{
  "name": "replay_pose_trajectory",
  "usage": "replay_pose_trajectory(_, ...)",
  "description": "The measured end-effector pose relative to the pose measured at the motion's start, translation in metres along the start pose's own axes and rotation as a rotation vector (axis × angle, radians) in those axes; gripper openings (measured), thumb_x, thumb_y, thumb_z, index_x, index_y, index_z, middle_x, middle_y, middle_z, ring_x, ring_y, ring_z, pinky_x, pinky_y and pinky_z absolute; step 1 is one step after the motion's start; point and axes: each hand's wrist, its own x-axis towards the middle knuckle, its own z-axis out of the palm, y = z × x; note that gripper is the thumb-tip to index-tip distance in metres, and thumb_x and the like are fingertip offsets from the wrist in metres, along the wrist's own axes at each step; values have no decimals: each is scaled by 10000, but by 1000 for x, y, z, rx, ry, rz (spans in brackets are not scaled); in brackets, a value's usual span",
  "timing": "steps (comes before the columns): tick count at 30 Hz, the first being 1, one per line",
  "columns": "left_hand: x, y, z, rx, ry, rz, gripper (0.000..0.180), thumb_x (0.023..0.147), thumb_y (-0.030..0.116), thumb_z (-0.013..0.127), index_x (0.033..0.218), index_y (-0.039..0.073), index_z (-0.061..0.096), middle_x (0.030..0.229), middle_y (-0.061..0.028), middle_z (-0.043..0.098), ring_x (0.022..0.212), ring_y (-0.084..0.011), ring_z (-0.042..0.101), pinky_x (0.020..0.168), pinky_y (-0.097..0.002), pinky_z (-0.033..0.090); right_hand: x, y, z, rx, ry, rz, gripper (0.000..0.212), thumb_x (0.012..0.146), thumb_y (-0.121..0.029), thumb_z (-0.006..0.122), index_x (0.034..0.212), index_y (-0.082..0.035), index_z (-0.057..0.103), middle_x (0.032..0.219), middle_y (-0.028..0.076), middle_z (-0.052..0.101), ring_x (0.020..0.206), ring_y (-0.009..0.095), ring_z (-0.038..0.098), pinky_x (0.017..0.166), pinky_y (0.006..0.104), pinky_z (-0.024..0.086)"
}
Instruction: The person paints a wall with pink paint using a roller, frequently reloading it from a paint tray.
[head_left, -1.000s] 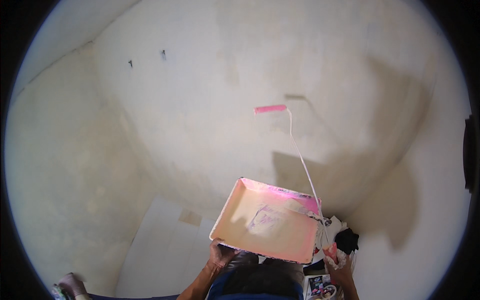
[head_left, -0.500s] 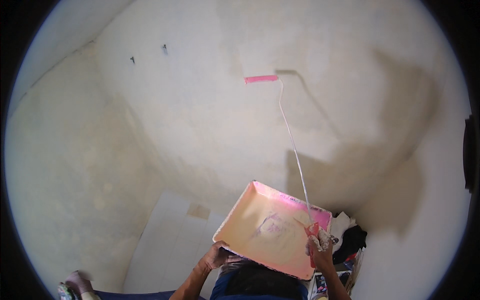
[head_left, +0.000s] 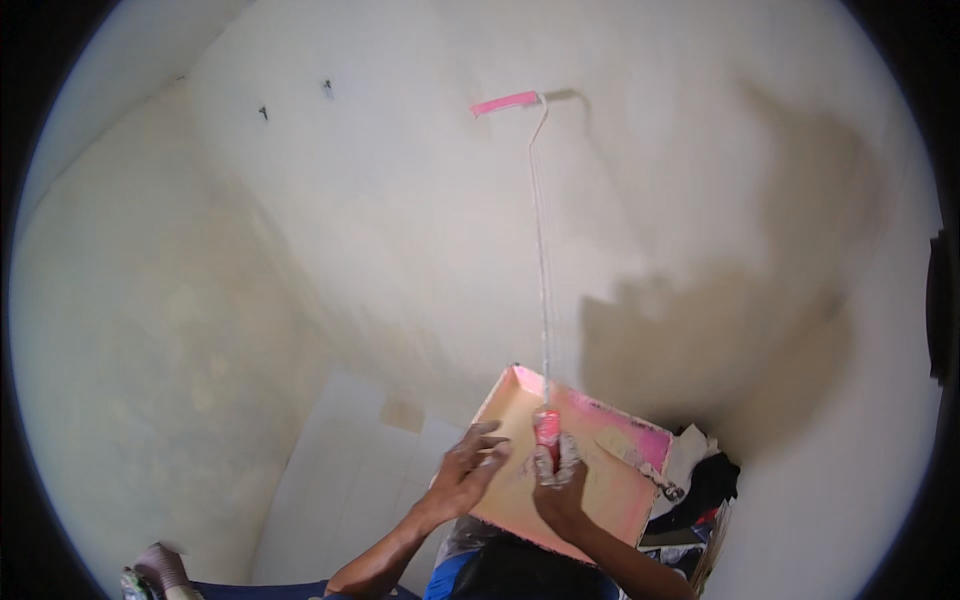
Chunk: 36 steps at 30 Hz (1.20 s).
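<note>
My right hand (head_left: 558,480), paint-smeared, is closed round the red handle (head_left: 547,428) of a long-necked paint roller. Its slim pink roller head (head_left: 505,103) is up at the pale wall (head_left: 420,200), tilted slightly, and its shadow falls close beside it. Below lies a wide paint tray (head_left: 600,490), coated in cream and pink. Over the tray's left side, my left hand (head_left: 468,470) has its fingers spread and grips nothing. A pale flat thing (head_left: 625,447) lies across the tray's right part; its kind is unclear.
White and black cloths (head_left: 708,480) are bundled right of the tray. Two small dark wall fixtures (head_left: 327,88) jut out at upper left. A pale panel (head_left: 340,470) lies low at left, near a sock-like striped item (head_left: 163,567).
The roller has risen up the wall and shifted slightly left. My right hand moved left over the tray. My left hand let go of the tray's edge and spread its fingers.
</note>
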Motion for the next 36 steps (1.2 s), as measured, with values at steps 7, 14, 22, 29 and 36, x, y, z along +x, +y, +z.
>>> replay_pose_trajectory(7, 50, 5, 8, 103, -62, 43, 256, 840, 184, 575, 1006, -10, 580, 902, -82, 617, 812, -132, 577, 739, -275, 469, 13, -2, 46, 149, 80, -238, 360, 759, -88, 566, 1094, 2, 468, 774, 158, 579, 667, 300, 585, 595, 356, 455)
replay_pose_trajectory(14, 81, -13, -30, -48, 193, 195, 216, 915, 240, 454, 984, 36, 455, 723, -20, 498, 536, -66, 470, 496, -221, 417, 18, -11, -10, -290, -23, -361, 488, 673, -216, 706, 1070, 2, 524, 1004, 178, 540, 942, 341, 518, 811, 411, 430)
replay_pose_trajectory(22, 130, -63, -32, 82, 347, 401, 280, 921, 311, 419, 897, 32, 416, 559, 16, 419, 441, -57, 399, 383, -239, 343, -101, 163, -175, -494, 538, 89, 384, 900, -321, 447, 1013, 32, 548, 954, 142, 576, 861, 225, 555, 739, 331, 441)
replay_pose_trajectory(29, 185, -70, -44, 139, 400, 450, 357, 924, 328, 405, 1019, -14, 441, 560, -42, 455, 456, -105, 434, 421, -274, 374, -175, 281, -167, 411, 337, 831, 598, 887, -543, 347, 1120, -24, 531, 714, 65, 560, 644, 142, 510, 556, 267, 442)
replay_pose_trajectory(36, 233, -97, -63, 282, 454, 689, 296, 922, 246, 415, 988, -40, 455, 645, -158, 528, 562, -246, 536, 516, -355, 416, -190, 289, -112, 498, 212, 781, 623, 884, -552, 342, 1139, -4, 496, 809, 75, 546, 660, 142, 498, 538, 253, 428)
